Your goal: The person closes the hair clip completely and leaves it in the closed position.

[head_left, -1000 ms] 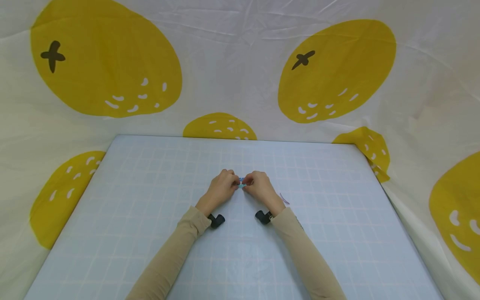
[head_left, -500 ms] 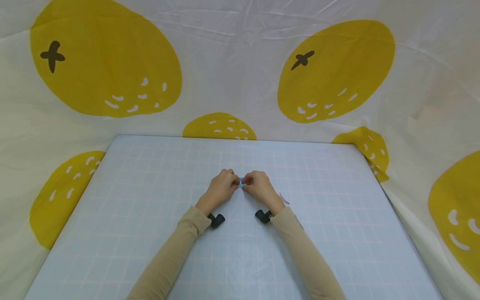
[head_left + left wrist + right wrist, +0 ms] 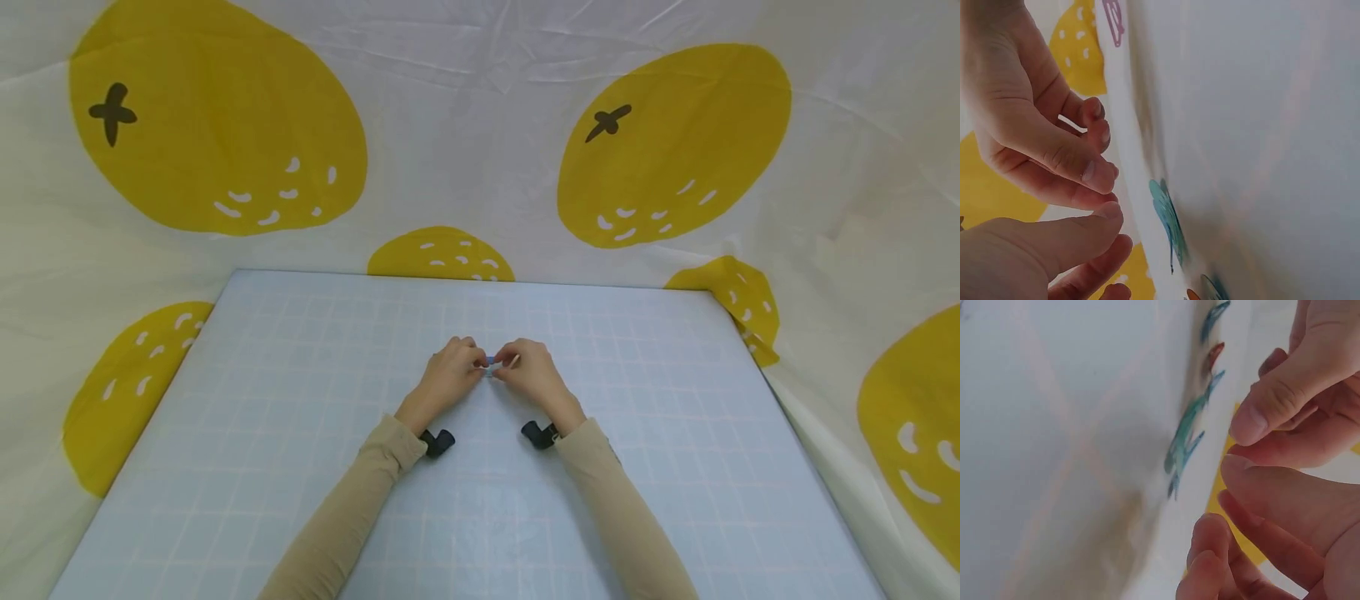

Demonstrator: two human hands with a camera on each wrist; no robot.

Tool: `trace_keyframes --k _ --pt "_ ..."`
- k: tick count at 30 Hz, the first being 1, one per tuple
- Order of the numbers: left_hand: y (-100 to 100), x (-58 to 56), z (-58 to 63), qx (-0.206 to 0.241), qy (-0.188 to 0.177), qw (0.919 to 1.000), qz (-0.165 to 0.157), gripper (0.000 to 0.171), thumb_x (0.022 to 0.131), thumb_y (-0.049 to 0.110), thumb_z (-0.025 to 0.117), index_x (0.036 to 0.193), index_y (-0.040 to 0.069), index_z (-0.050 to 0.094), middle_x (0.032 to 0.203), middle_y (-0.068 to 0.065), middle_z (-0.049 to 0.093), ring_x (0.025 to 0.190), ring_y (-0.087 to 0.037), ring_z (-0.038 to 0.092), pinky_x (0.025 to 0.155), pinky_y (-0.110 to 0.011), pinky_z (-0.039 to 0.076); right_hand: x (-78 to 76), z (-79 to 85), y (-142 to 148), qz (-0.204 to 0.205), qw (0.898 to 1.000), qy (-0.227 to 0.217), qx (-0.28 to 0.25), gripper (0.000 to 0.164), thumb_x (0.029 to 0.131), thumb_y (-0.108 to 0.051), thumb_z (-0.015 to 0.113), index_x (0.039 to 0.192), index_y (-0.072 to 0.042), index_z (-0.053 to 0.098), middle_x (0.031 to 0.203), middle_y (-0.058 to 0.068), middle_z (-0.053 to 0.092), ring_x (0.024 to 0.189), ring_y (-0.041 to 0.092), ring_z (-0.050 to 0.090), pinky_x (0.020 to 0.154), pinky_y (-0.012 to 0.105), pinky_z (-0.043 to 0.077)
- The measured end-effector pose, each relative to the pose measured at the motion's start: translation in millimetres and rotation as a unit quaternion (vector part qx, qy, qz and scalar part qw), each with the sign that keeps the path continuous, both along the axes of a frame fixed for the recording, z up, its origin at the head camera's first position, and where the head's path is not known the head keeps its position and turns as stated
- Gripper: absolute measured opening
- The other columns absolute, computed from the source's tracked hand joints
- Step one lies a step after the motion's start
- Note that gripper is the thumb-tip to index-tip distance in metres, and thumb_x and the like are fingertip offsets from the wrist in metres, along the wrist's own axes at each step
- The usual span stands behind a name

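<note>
Both hands hover close together over the middle of the table, fingertips nearly meeting. My left hand (image 3: 450, 371) has its thumb and forefinger bent toward those of my right hand (image 3: 531, 372). No object shows between the fingertips in either wrist view, though a small thing could be hidden there. Below the fingers, teal paper clips (image 3: 1184, 434) lie bunched on the table, with an orange-red clip (image 3: 1215, 356) and a blue clip (image 3: 1213, 322) beside them. Only bits of blue (image 3: 491, 361) show between the hands in the head view. A purple paper clip (image 3: 1114, 24) lies apart, toward the right.
The table (image 3: 300, 467) has a pale cover with faint grid lines. Behind and beside it hangs a white cloth (image 3: 465, 150) printed with yellow fruit. A black wrist camera (image 3: 438, 442) sits at the left wrist, another black camera (image 3: 538, 434) at the right.
My right hand has shifted a little to the right, and its wrist now hides the purple clip in the head view. The left hand has moved only slightly.
</note>
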State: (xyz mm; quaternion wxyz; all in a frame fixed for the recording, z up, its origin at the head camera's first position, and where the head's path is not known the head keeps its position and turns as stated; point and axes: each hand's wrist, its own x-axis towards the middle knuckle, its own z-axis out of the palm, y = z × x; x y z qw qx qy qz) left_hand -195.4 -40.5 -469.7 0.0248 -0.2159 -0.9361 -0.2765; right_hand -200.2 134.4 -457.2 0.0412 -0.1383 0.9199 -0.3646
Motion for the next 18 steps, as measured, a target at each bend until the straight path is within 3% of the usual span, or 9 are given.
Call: trace_keyframes --k 6,11,18 --pt "8 6.6 8.8 0.031 -0.002 0.9994 -0.015 0.004 0.090 0.008 0.073 0.091 0.009 0.076 0.089 -0.002 0.063 0.088 -0.022 0.056 0.073 -0.036 0.051 4.6 6.9 14 -0.006 1.000 0.011 -0.019 0.015 0.083 -0.008 0.078 0.097 -0.004 0.074 0.087 0.007 0.066 0.070 0.018 0.062 0.062 0.029 0.050" --pt "17 8.8 5.7 0.083 -0.032 0.9956 -0.027 0.006 0.092 0.014 0.072 0.092 0.011 0.077 0.086 0.002 0.065 0.086 -0.017 0.058 0.076 -0.033 0.048 7.8 10.9 29 -0.005 0.999 0.026 -0.022 0.013 0.085 -0.010 0.077 0.096 -0.004 0.074 0.084 0.005 0.067 0.070 0.019 0.060 0.063 0.031 0.049" --pt "31 15.3 0.2 0.191 -0.082 0.9766 -0.057 0.008 0.092 0.010 0.069 0.094 0.006 0.076 0.086 0.000 0.066 0.074 -0.014 0.053 0.066 -0.026 0.044 11.9 13.3 52 -0.021 0.999 0.029 -0.010 0.011 0.089 -0.017 0.074 0.095 -0.008 0.075 0.086 0.004 0.068 0.072 0.019 0.058 0.063 0.031 0.047"
